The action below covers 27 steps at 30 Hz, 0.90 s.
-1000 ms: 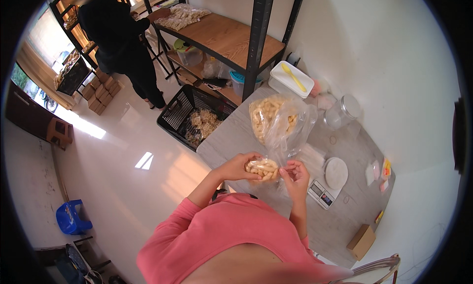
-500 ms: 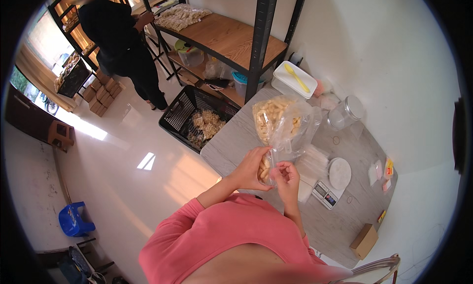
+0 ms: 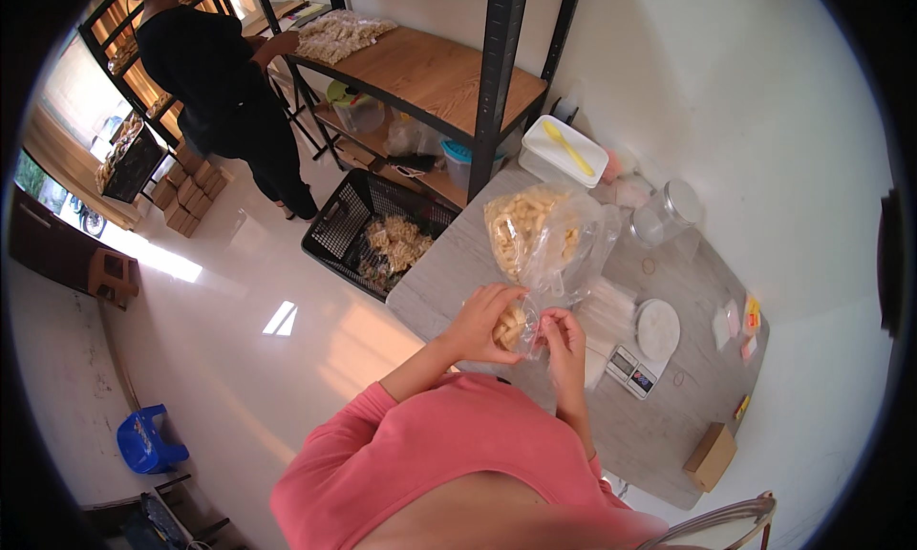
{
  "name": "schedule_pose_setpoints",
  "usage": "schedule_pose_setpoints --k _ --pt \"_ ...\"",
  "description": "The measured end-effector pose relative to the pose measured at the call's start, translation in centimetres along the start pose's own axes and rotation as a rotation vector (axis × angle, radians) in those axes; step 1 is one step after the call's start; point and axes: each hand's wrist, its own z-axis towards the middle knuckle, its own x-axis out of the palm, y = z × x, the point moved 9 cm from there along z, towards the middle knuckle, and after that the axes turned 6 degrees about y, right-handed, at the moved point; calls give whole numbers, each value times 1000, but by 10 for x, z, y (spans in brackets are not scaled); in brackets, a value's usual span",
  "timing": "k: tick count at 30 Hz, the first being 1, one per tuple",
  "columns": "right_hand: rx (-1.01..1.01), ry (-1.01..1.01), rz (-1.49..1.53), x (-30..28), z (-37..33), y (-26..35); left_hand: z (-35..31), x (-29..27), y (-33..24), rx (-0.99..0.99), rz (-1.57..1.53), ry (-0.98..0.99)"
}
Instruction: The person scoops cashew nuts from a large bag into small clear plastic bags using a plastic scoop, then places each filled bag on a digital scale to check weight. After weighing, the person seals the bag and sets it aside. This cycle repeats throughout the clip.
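Observation:
My left hand (image 3: 485,323) wraps round a small clear plastic bag (image 3: 511,328) of pale, finger-shaped snacks. The bag's mouth points to the right, where my right hand (image 3: 562,338) pinches its edge between thumb and fingers. Just beyond my hands lies a large open clear bag (image 3: 530,230) filled with the same kind of snacks. To the right of my right hand is a digital kitchen scale (image 3: 632,371) with a round white plate (image 3: 658,329). A stack of flat clear bags (image 3: 607,309) lies between the scale and the large bag.
The grey wooden table (image 3: 669,435) also bears a clear jar (image 3: 666,213), a white tub (image 3: 564,152) with a yellow spoon and a cardboard box (image 3: 711,456). A black crate (image 3: 334,227) with packed bags stands left of it. A person in black (image 3: 215,92) stands by the shelf (image 3: 430,68).
The small bag has turned in my hands, its mouth now facing right. My right hand has moved slightly up and right along its edge. The view has shifted a little.

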Motion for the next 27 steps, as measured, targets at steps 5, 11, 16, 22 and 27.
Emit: schedule_pose_setpoints --k 5,11,16,22,27 --pt "-50 -89 -159 -1 2 9 2 3 3 -23 -31 5" --pt "-223 -22 -406 20 3 30 -1 14 16 -84 -233 -6" --pt "-251 -175 -386 -7 6 28 -10 28 39 -171 -528 -24" --pt "-309 -504 -649 -64 13 13 -26 8 72 -371 -640 -140" --pt "-84 -363 -549 -72 44 -41 -22 -4 65 -211 -459 -227"
